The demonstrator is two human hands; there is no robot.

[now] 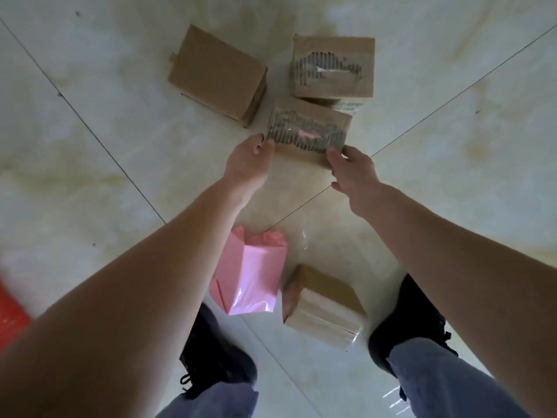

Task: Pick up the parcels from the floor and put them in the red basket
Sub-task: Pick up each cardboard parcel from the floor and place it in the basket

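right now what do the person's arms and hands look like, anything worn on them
Both arms are bare from as far up as the frame shows down to the fingertips: no sleeves in view. The left hand and the right hand wear no gloves, and no watch, bracelet or ring shows on the visible sides. The fingernails look short and unpainted, though the picture is slightly soft.

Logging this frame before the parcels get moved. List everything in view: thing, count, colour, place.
Cardboard parcels: four, brown.
- plain box, far left
- torn-label box, far right
- scribbled-label box, centre, between both hands
- near box, between the feet
Pink mailer bag: one, glossy pink, left of the near box.
Red basket: one, red, left edge, mostly cut off.
Floor: pale tiles, dark joints.
Shoes: two, black, bottom.
Left hand: grip on the box's left edge.
Right hand: grip on its right corner.
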